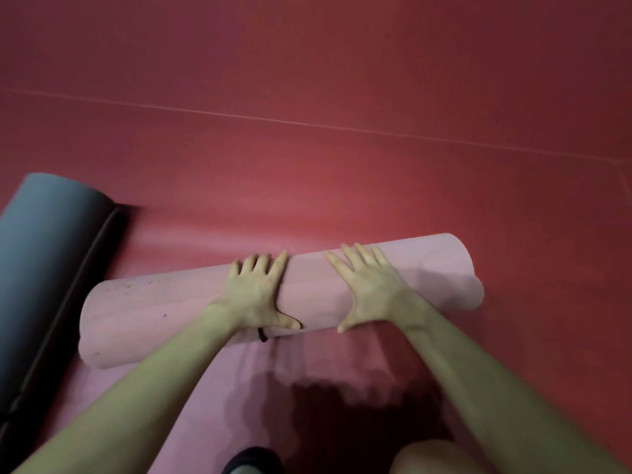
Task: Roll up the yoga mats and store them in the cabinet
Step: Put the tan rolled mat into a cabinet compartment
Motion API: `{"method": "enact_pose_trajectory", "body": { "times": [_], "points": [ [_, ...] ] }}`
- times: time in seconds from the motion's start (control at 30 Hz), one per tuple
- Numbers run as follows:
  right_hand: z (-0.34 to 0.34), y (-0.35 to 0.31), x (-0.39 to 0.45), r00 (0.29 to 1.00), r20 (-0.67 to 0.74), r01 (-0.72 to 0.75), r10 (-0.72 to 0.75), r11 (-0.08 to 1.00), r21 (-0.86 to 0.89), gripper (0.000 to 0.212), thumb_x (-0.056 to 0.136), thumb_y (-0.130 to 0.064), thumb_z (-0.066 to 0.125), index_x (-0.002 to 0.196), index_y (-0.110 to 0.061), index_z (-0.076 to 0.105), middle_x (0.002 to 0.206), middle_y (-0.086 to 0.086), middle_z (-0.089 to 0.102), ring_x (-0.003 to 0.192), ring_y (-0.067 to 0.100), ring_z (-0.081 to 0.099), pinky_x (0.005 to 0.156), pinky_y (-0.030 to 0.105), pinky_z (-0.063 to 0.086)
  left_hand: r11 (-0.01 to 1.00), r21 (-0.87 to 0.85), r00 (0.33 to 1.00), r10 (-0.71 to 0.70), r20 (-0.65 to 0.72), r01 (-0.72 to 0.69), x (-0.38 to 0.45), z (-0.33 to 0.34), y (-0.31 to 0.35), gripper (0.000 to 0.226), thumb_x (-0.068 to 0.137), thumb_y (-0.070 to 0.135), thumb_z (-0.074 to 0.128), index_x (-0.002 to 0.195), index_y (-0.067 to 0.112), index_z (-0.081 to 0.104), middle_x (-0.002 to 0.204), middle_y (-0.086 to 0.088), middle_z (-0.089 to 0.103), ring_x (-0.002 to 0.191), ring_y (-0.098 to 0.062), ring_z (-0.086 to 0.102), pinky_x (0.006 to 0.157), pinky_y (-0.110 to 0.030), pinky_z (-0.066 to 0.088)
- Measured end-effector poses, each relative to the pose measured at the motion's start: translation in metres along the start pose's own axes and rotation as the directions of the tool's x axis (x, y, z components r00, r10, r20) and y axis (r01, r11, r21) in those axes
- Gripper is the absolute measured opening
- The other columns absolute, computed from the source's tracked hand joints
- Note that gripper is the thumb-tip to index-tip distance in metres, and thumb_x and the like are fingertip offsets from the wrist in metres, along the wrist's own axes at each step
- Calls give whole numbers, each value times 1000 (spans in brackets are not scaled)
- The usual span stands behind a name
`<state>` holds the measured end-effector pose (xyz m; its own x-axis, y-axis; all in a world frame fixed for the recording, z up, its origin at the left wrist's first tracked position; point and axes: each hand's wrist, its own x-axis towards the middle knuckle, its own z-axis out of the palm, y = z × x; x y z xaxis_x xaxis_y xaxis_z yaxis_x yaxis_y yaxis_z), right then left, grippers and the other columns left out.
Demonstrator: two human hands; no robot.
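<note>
Pink mat [191, 313]: rolled thick, lying crosswise on the red floor [342, 80] just ahead of the knees.
Hands: left hand [254, 295] and right hand [367, 289] lie flat, fingers spread, pressing the roll.
Technique: keep pressure even so the ends stay flush.
Grey mat [51, 254]: rolled, far left, partly cut off.
Cabinet: not visible.

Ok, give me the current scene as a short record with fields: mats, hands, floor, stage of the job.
pink mat: pink yoga mat mostly rolled, lying across the view; an unrolled stretch runs from the roll toward the person
left hand: left hand flat on top of the roll, fingers spread
right hand: right hand flat on top of the roll, fingers spread
second mat: grey yoga mat at the left, rolled, not touched
strap: thin dark loop under the left thumb
floor: red floor
cabinet: not in view
stage: pink mat not yet fully rolled
</note>
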<state>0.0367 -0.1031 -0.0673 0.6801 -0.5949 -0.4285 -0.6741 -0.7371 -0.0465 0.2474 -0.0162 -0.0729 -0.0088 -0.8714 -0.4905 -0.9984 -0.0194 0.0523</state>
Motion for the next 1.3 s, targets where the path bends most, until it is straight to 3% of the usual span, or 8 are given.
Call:
{"method": "enact_pose_trajectory", "body": {
  "times": [0.07,0.13,0.3,0.4,0.57,0.73,1.0,1.3],
  "points": [
    [-1,3,2,999,-33,-27,27,1000,10,136,45,-80,68,151,-21,8,147,6,26,130,27,28,109,41,19,995,86,998,58,-5,-57,1,0,-1,137,48,91,54,152,20,1,140,-9,32,127,-30,31,108,-44,24],
    [1,6,4,998,-49,-27,28,999,21,134,40,-83,67,148,-20,20,140,5,29,125,27,31,105,42,20,982,159,995,101,2,-100,2,-2,4,137,50,88,59,152,17,1,138,-12,30,127,-32,29,110,-49,20],
    [13,0,-6,999,44,-31,31,1000,-6,136,47,-85,58,152,-24,-2,158,13,-4,145,30,-7,111,57,-9,986,108,992,124,32,-127,2,6,13,145,49,90,57,150,17,-16,158,-18,-1,144,-38,7,115,-57,6],
    [9,-1,-9,999,37,-38,38,999,3,130,52,-82,62,150,-32,-7,157,11,9,145,29,5,112,56,-4,995,36,995,88,54,-90,7,6,18,142,50,88,59,150,19,-13,158,-14,6,140,-37,21,113,-55,16],
    [-2,-3,-14,999,-1,-48,48,998,-32,120,56,-80,62,151,-29,10,150,4,28,136,24,25,112,53,8,994,16,993,107,-42,-106,0,-1,20,124,55,83,61,150,22,12,142,0,37,120,-27,42,99,-42,33],
    [-38,0,-29,967,-240,-99,87,994,-39,120,26,-79,73,130,-21,57,117,18,63,105,36,62,92,67,37,989,27,963,151,-224,-148,-11,-52,14,120,53,79,65,150,21,24,140,-4,44,117,-30,46,100,-43,33],
    [-235,-10,-103,837,-516,-190,184,981,41,118,26,-72,78,133,-28,54,124,20,59,112,38,57,97,63,34,973,111,849,231,-475,-203,-90,-253,2,123,33,74,77,136,13,49,122,-11,60,100,-36,59,89,-51,45],
    [-500,-23,-205,805,-545,-262,234,965,27,121,30,-76,74,139,-34,40,131,18,54,120,37,51,101,56,22,967,148,792,254,-555,-206,-219,-514,2,125,26,75,77,132,14,53,118,-9,62,96,-34,60,87,-50,46]
  ]
}}
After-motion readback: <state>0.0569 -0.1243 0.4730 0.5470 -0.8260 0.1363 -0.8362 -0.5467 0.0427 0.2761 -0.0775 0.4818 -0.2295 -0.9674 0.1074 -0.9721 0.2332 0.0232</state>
